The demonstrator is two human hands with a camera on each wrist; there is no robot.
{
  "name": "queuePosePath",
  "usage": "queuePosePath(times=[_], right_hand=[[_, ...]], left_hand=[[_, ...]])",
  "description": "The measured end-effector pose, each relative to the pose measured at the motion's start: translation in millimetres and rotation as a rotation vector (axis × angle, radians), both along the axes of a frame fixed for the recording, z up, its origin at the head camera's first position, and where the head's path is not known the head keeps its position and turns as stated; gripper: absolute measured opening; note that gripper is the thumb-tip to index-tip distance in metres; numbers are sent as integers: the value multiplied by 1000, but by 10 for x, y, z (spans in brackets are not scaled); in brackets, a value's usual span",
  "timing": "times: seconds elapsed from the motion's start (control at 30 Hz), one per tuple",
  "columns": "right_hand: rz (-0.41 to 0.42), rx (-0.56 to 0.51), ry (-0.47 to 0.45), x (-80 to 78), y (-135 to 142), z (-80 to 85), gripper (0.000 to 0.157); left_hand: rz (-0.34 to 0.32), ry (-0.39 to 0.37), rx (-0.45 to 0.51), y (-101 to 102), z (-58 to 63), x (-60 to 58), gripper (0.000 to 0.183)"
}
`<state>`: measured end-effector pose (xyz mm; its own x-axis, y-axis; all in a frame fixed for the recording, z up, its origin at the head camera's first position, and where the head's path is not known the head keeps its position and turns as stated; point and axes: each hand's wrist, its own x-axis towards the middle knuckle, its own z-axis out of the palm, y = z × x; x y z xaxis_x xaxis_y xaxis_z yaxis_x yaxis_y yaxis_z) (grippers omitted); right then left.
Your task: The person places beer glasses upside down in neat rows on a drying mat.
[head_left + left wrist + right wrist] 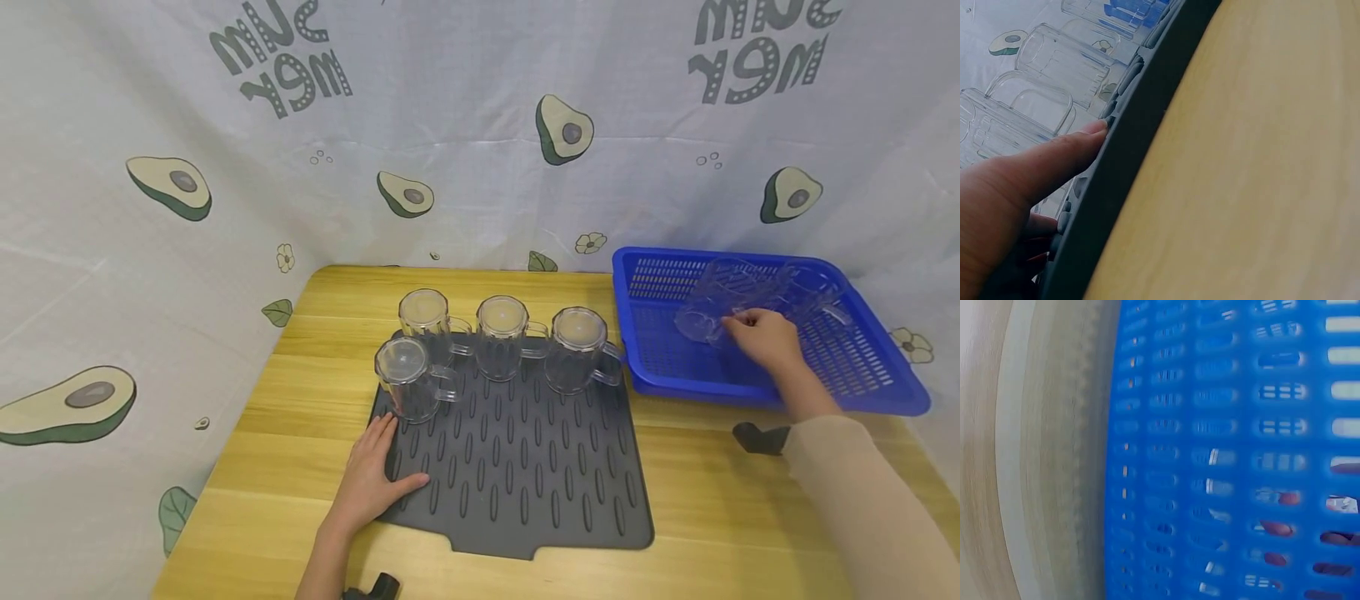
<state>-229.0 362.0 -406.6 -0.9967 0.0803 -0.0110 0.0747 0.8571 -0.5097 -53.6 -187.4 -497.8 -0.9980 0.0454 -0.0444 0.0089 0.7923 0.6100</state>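
Note:
Several clear glass mugs stand upside down on a dark grey drying mat [517,467]; one mug [408,379] is at its left edge. My left hand [367,479] rests on the mat's left side, fingertips near that mug's base. In the left wrist view, my thumb [1066,153] lies on the mat near its edge. At the right, my right hand [768,342] reaches into a blue plastic basket [652,375] with curled fingers, gripping a glass mug [705,304]. Another mug [806,292] lies beside it. In the right wrist view, the basket wall [1185,437] mostly hides the hand.
The basket stands on the wooden table [277,417], right of the mat. A printed cloth [480,200] hangs behind and at both sides. Black wrist-worn pieces show near each wrist. More mugs [502,333] line the mat's back edge, with their handles to the right.

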Motion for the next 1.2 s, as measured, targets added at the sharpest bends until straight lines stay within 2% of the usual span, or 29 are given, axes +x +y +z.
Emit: queuePosePath(times=[0.4, 0.63, 0.87, 1.2], right_hand=[[-49, -68, -15, 20, -76, 8, 50], [-92, -124, 22, 32, -103, 32, 53], [-117, -130, 89, 43, -150, 51, 51], [-132, -199, 84, 116, -181, 68, 57]], left_hand=[[-1, 4, 2, -1, 15, -5, 103], [-2, -3, 5, 3, 11, 0, 103], [-1, 4, 5, 1, 9, 1, 103], [0, 6, 9, -2, -3, 0, 104]])
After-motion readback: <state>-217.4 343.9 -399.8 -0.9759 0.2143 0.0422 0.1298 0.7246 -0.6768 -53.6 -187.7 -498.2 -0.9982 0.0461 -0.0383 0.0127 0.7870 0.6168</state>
